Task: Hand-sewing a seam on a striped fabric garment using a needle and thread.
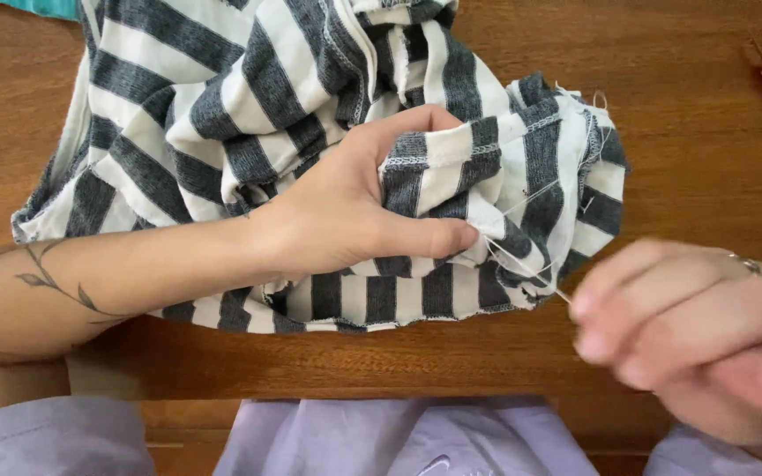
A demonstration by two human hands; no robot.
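From the head camera, the left hand [346,216] pinches a fold of the grey-and-white striped knit garment [249,97] bunched on the brown wooden table [698,167]. The blurred right hand [690,326], fingers closed, pulls a thin white thread [522,269] taut from the seam. This looks like mid-stitch hand sewing; drawing the thread through needs steady tension.

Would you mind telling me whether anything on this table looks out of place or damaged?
Only loose thread ends fray from the striped fabric's edge. The left hand grips the fabric; the blurred right hand pulls a thread.
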